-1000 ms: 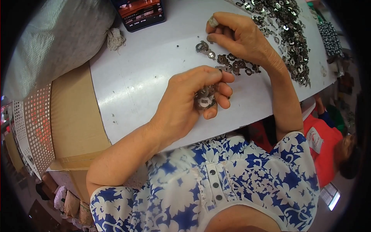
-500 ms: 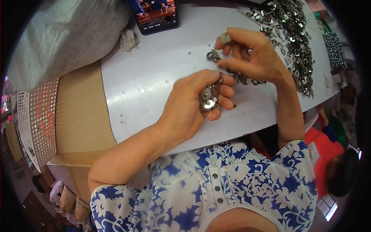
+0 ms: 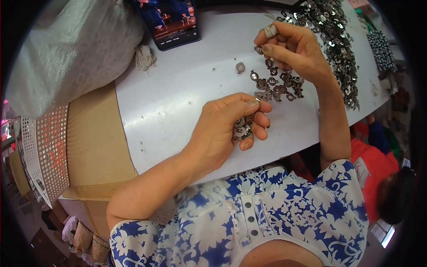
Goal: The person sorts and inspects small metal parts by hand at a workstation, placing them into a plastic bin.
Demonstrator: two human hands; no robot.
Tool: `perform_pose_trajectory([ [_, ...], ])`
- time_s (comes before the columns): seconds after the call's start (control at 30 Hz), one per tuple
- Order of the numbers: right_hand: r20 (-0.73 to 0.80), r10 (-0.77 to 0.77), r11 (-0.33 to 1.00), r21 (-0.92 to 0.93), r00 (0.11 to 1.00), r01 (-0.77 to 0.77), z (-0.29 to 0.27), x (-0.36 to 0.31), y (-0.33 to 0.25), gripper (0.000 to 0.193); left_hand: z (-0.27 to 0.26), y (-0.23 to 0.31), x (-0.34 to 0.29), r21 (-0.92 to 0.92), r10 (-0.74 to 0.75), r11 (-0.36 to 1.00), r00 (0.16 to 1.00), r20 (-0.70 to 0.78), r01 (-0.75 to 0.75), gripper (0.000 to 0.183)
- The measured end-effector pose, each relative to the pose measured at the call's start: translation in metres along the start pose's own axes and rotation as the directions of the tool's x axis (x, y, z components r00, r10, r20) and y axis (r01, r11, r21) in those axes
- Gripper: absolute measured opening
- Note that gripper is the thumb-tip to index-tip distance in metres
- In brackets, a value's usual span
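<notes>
Both hands are partly closed, at the right of the phone (image 3: 175, 38), which is my landmark. The left hand (image 3: 227, 122) is nearer to the person than the phone is. Its fingers curl around a handful of metal pieces (image 3: 242, 129), and its thumb and index finger pinch one small piece (image 3: 258, 101) at the tips. The right hand (image 3: 293, 46) is farther to the right of the phone. Its thumb and index finger are brought almost together, and a small metal disc (image 3: 259, 50) appears to be held between their tips. A pale wrapping (image 3: 270, 30) is around its index finger.

Nearer to the person than the phone, and to its right, a loose group of metal pieces (image 3: 277, 90) lies on the white surface (image 3: 178, 89), between the two hands. One single disc (image 3: 240, 67) lies apart, between the phone and this group. A large heap of similar pieces (image 3: 340, 53) is far to the right of the phone. At the left of the phone there is a white woven sack (image 3: 75, 53), with a string tuft (image 3: 144, 58) near the phone's lower corner.
</notes>
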State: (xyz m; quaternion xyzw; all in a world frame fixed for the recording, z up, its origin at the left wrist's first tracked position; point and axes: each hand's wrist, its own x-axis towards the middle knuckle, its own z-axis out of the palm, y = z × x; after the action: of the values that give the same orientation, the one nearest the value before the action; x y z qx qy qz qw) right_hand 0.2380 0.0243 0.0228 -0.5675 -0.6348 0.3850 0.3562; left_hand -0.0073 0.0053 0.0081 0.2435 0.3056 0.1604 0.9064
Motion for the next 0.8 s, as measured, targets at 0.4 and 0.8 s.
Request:
perform_pose_trajectory([
  [0.4, -0.022, -0.137, 0.991, -0.017, 0.99, 0.136, 0.01, -0.005, -0.007, 0.01, -0.005, 0.011, 0.0, -0.002, 0.056, 0.998, 0.997, -0.047, -0.056, 0.036],
  [0.8, 0.066, -0.259, 0.965, -0.02, 0.964, 0.261, 0.016, -0.013, -0.02, 0.014, -0.016, 0.015, 0.007, -0.096, 0.132, 0.986, 0.99, -0.058, -0.137, 0.044],
])
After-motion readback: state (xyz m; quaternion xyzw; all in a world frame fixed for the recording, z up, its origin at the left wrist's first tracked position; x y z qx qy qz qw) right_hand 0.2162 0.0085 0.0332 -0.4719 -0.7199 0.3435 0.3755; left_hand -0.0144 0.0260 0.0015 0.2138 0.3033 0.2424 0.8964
